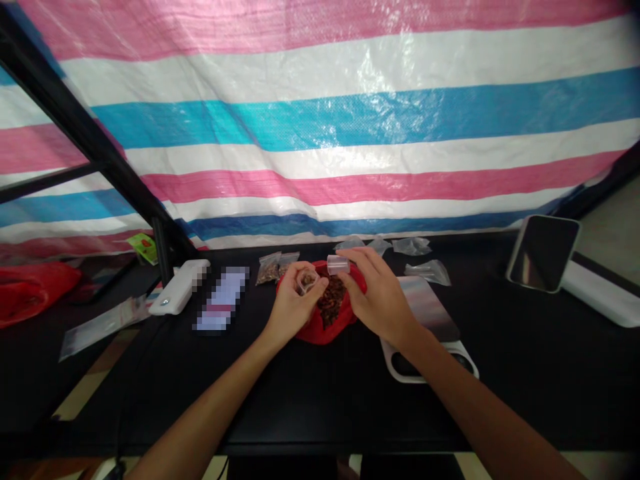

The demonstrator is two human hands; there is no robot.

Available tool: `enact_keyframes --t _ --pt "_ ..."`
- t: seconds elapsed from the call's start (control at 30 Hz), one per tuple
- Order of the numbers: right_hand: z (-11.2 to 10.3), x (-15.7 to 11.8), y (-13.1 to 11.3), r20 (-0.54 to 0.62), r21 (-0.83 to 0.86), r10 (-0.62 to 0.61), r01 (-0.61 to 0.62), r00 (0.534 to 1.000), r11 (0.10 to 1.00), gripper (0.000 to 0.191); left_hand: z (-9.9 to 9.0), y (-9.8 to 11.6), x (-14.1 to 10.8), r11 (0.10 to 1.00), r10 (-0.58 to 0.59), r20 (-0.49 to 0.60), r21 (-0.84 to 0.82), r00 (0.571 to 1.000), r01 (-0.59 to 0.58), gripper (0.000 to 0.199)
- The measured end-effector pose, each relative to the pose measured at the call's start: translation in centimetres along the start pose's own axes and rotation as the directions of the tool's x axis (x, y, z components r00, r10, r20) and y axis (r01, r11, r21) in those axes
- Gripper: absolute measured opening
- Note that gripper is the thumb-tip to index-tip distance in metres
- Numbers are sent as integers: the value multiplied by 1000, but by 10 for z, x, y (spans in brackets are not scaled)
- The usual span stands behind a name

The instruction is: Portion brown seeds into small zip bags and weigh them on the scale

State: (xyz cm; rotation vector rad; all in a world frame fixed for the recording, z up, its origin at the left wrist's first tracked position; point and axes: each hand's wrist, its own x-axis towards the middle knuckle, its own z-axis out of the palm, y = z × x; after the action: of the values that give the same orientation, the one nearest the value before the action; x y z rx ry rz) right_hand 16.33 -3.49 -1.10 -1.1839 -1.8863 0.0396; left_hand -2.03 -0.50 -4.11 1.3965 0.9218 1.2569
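Left hand (291, 300) curled round a clear container (307, 283), right hand (379, 293) closed on a translucent cylinder (338, 265), coarse brown flakes (331, 304) beneath.

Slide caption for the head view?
Left hand holds a small clear cup, right hand a clear cylinder, at a red bag of brown pieces beside a kitchen scale.
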Motion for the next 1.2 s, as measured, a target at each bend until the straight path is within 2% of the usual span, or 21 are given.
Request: enact_keyframes --t 0.1,0.17,0.23,0.33,0.4,0.47,0.53,0.63,0.7,0.77,0.83,0.9,0.97,1.03,1.07,1.13,1.2 --pt "4 -2 8 180 -80 -13 28 984 996 32 -10 3 8 981 159 -153 140 975 -137 31" --pt "8 -5 10 270 -75 -43 65 962 995 39 -13 4 10 964 231 -178 173 956 -201 33" --pt "10 -7 8 288 -38 -72 86 955 996 45 -12 4 9 967 233 -130 139 964 -215 33" --pt "11 -9 -1 286 52 -108 97 952 994 46 -7 5 3 979 197 32 53 980 -199 32" --pt "12 -10 -7 283 112 -97 67 954 991 51 -4 8 -2 982 183 142 13 973 -187 34" --pt "15 -11 -12 265 158 -61 19 962 987 57 -2 15 -8 987 157 207 -13 966 -158 36" --pt "18 -12 -16 246 217 -37 -18 968 976 55 -1 21 -11 995 103 232 -19 967 -101 38" --pt "19 -10 -18 260 340 -34 -58 965 938 51 -4 23 -11 1000 24 211 8 977 -26 47" --pt "16 -6 -17 256 376 -21 -80 966 923 52 -7 20 -8 1000 30 188 1 982 -30 56" --pt "6 -2 -12 227 348 6 -87 974 933 53 -10 16 -4 996 92 136 4 986 -94 56" --pt "-11 3 -1 222 291 27 -92 975 952 58 -15 14 -1 970 185 17 157 983 -186 45" --pt "-34 5 15 294 230 38 -110 955 967 66 -19 13 2 860 272 -100 472 957 -195 33" --pt "-58 6 35 380 145 68 -132 922 981 60 -24 13 3 675 292 -137 731 947 -103 27" --pt "-78 2 55 473 29 156 -192 867 981 51 -26 12 3 542 215 -120 840 969 -17 29" --pt "-86 0 65 513 -32 214 -231 831 973 48 -27 11 2 514 169 -98 858 981 -3 32" --pt "-96 -5 78 584 -85 257 -257 770 963 52 -27 8 1 506 95 -8 861 995 -41 40" --pt "-99 -9 82 616 -90 224 -215 755 972 64 -26 4 -1 524 45 118 843 992 -123 45"
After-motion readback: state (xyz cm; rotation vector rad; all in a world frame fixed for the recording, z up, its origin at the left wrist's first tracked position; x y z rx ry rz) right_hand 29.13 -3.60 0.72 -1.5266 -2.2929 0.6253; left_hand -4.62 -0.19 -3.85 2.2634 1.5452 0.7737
